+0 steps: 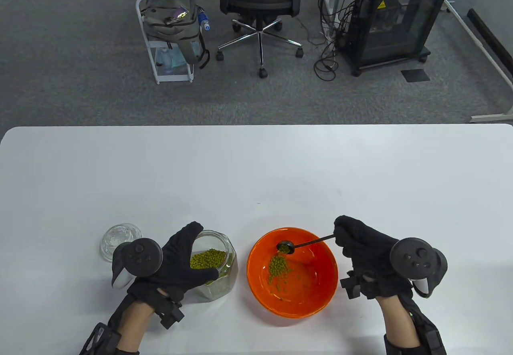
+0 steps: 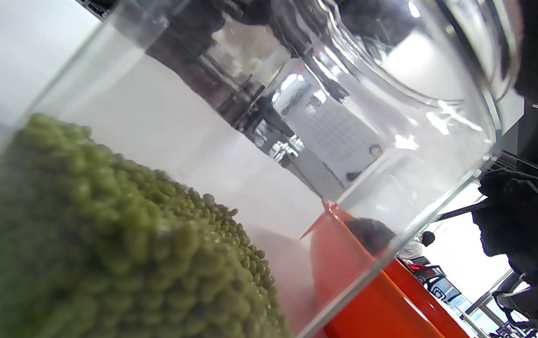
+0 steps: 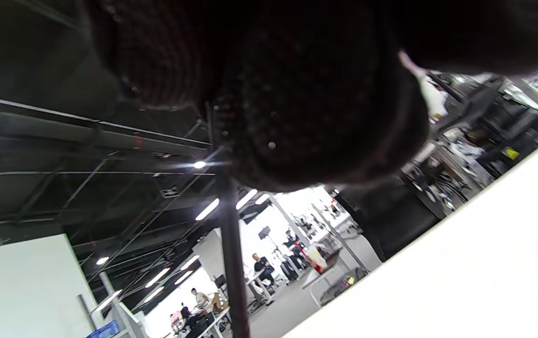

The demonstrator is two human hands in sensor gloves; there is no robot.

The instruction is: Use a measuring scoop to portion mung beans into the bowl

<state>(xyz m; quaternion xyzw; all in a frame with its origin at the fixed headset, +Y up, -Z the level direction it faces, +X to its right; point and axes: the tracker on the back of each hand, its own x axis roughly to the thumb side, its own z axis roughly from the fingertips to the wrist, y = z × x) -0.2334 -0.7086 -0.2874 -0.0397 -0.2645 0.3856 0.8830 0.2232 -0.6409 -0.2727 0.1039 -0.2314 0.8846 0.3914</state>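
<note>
White table (image 1: 256,170) fills the near half of the table view, with grey carpet, an office chair (image 1: 259,6) and a black cabinet (image 1: 394,18) beyond it. On the table, the left hand (image 1: 176,265) curls round a glass jar (image 1: 218,275) of mung beans (image 1: 206,259), fingers over its rim and thumb across its front. Just outside that hand, behind its tracker, lies the glass lid (image 1: 118,239). Between the two hands sits an orange bowl (image 1: 320,295) holding a small heap of beans. The right hand (image 1: 366,255) pinches the handle end of a black scoop (image 1: 286,247), whose tilted cup hangs over the bowl's far inner side, beans falling beneath it.
</note>
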